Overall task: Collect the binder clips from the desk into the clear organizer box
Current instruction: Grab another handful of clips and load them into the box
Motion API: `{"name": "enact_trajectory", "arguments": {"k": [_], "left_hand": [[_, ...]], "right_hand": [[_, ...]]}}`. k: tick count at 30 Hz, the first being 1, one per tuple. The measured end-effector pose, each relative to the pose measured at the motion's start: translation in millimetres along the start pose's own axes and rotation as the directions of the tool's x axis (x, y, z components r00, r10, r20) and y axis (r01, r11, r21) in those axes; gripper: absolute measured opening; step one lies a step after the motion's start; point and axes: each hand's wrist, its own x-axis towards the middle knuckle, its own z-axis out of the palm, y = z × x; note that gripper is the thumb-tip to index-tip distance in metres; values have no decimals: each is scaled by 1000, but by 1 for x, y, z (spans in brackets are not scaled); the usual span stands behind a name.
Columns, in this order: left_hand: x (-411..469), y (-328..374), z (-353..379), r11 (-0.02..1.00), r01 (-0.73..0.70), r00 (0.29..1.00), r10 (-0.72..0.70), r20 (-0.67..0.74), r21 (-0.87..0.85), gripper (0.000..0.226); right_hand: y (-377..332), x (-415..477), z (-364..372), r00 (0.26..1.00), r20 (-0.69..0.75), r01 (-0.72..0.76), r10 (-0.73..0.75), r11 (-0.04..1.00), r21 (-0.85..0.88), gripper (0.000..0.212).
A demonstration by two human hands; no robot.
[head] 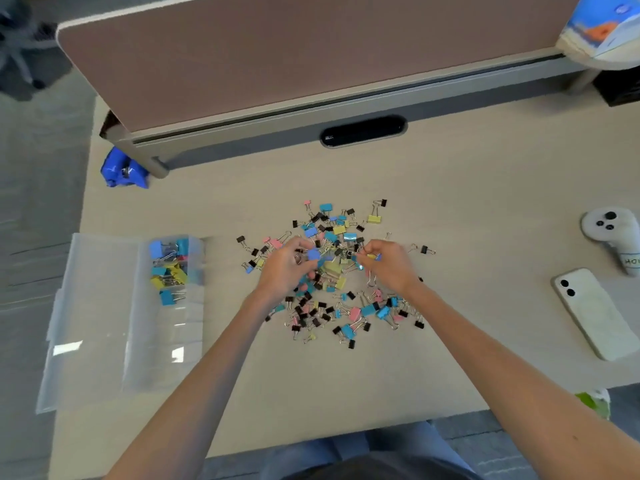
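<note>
A scattered pile of binder clips [343, 306] in black, blue, teal, yellow and pink covers the middle of the desk. My left hand [285, 266] is closed on a blue binder clip [313, 254] over the pile. My right hand [389, 266] pinches a small yellow binder clip [372, 256] near the pile's centre. The clear organizer box [166, 341] lies open at the left, its lid [86, 323] folded out to the left. Several blue, teal and yellow clips [169, 268] lie in its far compartment.
A white phone [595, 313] lies face down at the right, with a white game controller [613, 233] beyond it. A blue object [121, 169] sits by the partition post at the back left. A brown partition [294, 57] runs along the desk's far side.
</note>
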Motion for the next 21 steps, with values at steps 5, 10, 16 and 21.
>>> {"name": "enact_trajectory", "arguments": {"k": [5, 10, 16, 21], "left_hand": [[-17, -34, -39, 998, -46, 993, 49, -107, 32, 27], [-41, -65, -79, 994, -6, 986, -13, -169, -111, 32], [-71, -103, -137, 985, 38, 967, -78, -243, -167, 30], [-91, -135, -184, 997, 63, 948, -44, -316, 51, 28]], "right_hand": [[-41, -2, 31, 994, 88, 60, -70, 993, 104, 23], [-80, -3, 74, 981, 136, 125, -141, 985, 122, 20], [-123, -10, 130, 967, 193, 145, -168, 981, 127, 22], [-159, -13, 176, 970, 133, 180, -202, 971, 157, 20]]}}
